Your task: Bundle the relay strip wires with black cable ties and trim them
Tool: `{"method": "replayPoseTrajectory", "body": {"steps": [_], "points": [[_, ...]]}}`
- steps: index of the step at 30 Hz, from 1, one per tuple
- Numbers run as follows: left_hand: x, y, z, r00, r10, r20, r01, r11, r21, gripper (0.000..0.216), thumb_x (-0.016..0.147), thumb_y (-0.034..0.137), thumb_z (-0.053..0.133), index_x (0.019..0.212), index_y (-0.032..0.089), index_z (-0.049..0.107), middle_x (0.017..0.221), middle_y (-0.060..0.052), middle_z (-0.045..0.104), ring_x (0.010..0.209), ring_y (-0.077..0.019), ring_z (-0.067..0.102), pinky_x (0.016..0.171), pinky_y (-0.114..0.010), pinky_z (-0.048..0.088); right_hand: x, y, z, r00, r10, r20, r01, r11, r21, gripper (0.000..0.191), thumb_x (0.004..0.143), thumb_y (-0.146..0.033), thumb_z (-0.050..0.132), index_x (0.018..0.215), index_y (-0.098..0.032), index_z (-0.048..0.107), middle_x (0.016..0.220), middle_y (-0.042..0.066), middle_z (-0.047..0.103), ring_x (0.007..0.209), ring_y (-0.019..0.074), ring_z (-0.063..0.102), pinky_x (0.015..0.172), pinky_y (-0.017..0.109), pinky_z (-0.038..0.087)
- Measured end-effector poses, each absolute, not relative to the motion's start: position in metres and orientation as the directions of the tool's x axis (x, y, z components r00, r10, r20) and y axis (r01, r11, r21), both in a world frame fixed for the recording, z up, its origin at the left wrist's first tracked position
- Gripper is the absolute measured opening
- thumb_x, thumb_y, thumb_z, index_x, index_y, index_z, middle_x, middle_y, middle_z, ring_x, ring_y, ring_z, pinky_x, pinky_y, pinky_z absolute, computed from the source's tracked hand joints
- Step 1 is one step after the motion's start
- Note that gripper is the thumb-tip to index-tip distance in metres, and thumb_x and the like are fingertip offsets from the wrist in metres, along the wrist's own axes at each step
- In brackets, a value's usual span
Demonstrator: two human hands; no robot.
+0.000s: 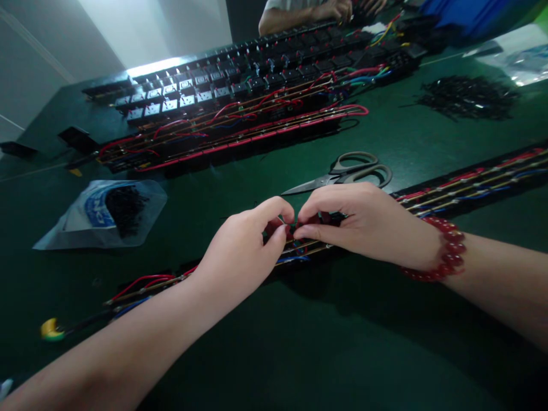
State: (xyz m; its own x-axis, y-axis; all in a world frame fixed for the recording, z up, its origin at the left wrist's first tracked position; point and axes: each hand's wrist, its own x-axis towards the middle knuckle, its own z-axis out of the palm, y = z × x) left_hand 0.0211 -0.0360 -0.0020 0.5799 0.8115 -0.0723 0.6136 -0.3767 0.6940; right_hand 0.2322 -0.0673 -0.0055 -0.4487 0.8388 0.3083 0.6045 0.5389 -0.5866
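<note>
A long black strip (471,191) with brass rails and red and blue wires runs slantwise across the green table (377,348). Over its middle, my left hand (246,240) has thumb and forefinger closed in a pinch. My right hand (355,220), with a red bead bracelet (454,248) at the wrist, pinches right beside it, fingertips almost meeting. Whatever lies between the fingertips is too small and hidden to name. Just behind my right hand lie scissors (321,182) with dark handles, blades pointing left.
Several wired socket strips (240,137) lie across the back. A clear bag (77,222) of black ties is at left, and a loose pile of black ties (468,97) at right. Another person's forearm (286,20) and hands are at the far side. A yellow-green wire end (52,329) sticks out lower left.
</note>
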Motion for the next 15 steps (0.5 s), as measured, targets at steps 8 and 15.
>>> {"method": "replayPoseTrajectory", "body": {"steps": [8, 15], "points": [[0.0203, -0.0341, -0.0023, 0.616, 0.787, -0.035, 0.571, -0.416, 0.707, 0.013, 0.092, 0.02, 0.057, 0.095, 0.029, 0.067, 0.087, 0.008, 0.073, 0.084, -0.0137, 0.069, 0.066, -0.026, 0.043, 0.2333, -0.0671, -0.0064, -0.456, 0.835, 0.309, 0.601, 0.544, -0.585, 0.013, 0.094, -0.031, 0.072, 0.088, -0.02, 0.074, 0.083, 0.003, 0.076, 0.076, 0.018, 0.068, 0.07, 0.032, 0.051], [0.0196, -0.0355, -0.0016, 0.627, 0.779, -0.013, 0.548, -0.428, 0.719, 0.012, 0.093, 0.022, 0.056, 0.095, 0.028, 0.067, 0.089, 0.007, 0.073, 0.083, -0.0131, 0.068, 0.07, -0.026, 0.047, 0.2326, -0.0674, -0.0085, -0.465, 0.824, 0.324, 0.593, 0.561, -0.578, 0.011, 0.094, -0.029, 0.072, 0.087, -0.021, 0.073, 0.082, 0.002, 0.075, 0.074, 0.0174, 0.069, 0.066, 0.032, 0.052]]}}
